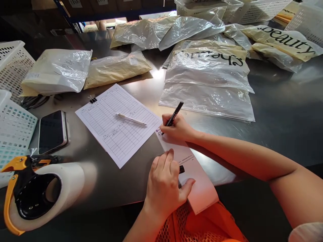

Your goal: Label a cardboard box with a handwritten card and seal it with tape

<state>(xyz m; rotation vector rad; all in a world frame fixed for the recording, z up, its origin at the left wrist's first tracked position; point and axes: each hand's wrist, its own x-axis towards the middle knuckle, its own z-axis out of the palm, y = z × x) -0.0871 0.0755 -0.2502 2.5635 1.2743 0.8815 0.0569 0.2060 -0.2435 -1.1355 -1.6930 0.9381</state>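
White slip of paper (191,174) lay at the table's (277,111) six o'clock edge; the right hand (176,129) gripped a black marker (174,116), first characters written, while the left hand (164,185) pinned it, closed over the cap (181,169).

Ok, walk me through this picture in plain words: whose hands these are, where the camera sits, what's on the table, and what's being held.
There is no machine here: the camera is worn on a person's head and looks down at their own two bare hands over a grey metal table. The right hand holds a black marker with its tip on a white slip of paper. The left hand presses that slip flat and seems to grip the marker's cap, though it is mostly hidden. Beside them lie a clipped printed form with a white pen on it, a smartphone and a tape dispenser. Further back are clear plastic packing bags and white baskets.
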